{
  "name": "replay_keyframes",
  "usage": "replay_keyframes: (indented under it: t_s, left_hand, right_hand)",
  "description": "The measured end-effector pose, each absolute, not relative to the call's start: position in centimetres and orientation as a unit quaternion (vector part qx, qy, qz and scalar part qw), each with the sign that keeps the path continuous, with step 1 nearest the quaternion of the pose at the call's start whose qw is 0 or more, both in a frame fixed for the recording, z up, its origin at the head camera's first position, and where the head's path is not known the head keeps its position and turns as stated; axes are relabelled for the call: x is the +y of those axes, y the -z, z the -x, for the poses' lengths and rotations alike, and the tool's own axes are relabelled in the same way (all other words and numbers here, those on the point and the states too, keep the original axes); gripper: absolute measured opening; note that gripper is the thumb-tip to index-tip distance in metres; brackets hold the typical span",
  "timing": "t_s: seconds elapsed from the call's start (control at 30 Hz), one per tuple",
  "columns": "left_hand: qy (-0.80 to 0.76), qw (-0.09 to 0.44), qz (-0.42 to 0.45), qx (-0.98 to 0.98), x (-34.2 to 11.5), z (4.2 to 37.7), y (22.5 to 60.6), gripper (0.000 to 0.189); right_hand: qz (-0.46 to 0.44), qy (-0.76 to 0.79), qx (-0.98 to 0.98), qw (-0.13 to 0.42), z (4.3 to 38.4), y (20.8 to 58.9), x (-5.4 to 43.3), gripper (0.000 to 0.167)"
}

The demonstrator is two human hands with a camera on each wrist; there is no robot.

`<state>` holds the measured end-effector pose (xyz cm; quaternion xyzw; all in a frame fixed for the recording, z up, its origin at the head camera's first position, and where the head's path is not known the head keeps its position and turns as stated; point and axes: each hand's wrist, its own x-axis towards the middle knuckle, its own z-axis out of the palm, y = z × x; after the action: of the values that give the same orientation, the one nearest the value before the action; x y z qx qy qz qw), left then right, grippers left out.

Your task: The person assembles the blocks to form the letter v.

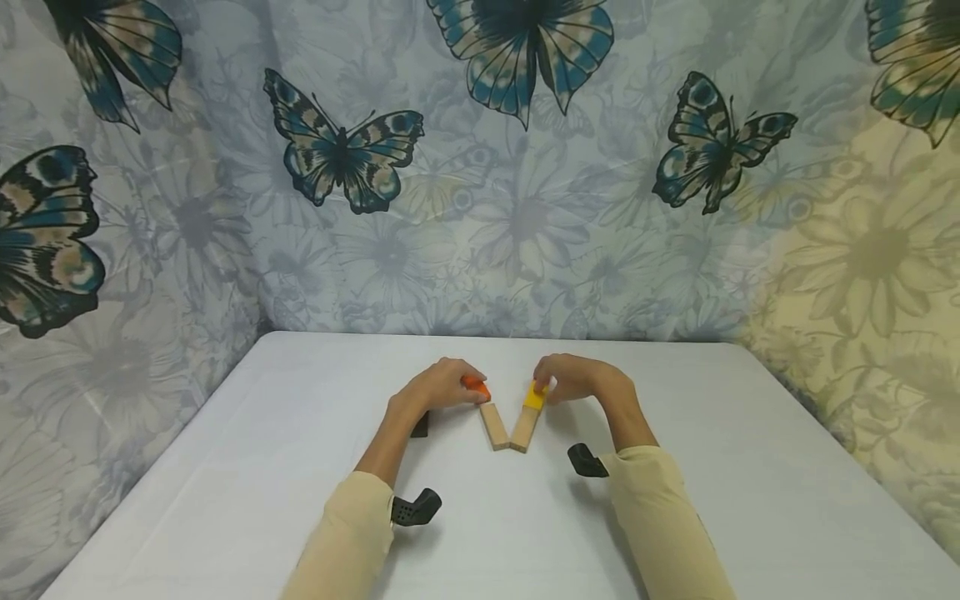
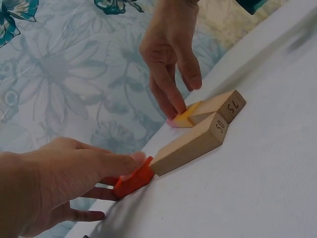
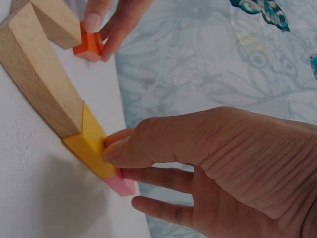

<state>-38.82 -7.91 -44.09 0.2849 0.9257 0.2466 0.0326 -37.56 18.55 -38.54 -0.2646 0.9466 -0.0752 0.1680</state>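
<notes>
Two plain wooden blocks meet at their near ends in a V on the white table; the left one [image 2: 190,144] is marked 50 and the right one [image 2: 215,106] 75. My left hand [image 1: 442,383] pinches a small orange block [image 2: 134,182] against the far end of the left wooden block. On the other side, my right hand [image 1: 573,379] grips a yellow block [image 3: 89,144] between thumb and fingers, at the far end of the right wooden block. A pink piece [image 3: 121,184] sits beyond the yellow block, partly behind the fingers.
A dark block-like object [image 1: 421,427] lies beside my left forearm, partly covered by it. The white table [image 1: 510,525] reaches back to a wall hung with butterfly-print cloth [image 1: 517,225]. Black wrist cameras [image 1: 417,507] stick out from both sleeves.
</notes>
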Motion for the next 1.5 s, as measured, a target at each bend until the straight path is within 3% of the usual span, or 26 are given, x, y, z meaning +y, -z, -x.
replay_keyframes:
  t_s: [0.6,1.5]
  left_hand:
    - [-0.246,0.054,-0.283,0.926,-8.0,38.7,44.4,0.033]
    - [-0.222,0.075,-0.284,0.93,-7.6,38.4,44.0,0.042]
  right_hand:
    - [0.258,0.081,0.948,0.168,37.8,39.1,18.8,0.029]
    - [0.255,0.082,0.948,0.169,37.8,39.1,18.7,0.028]
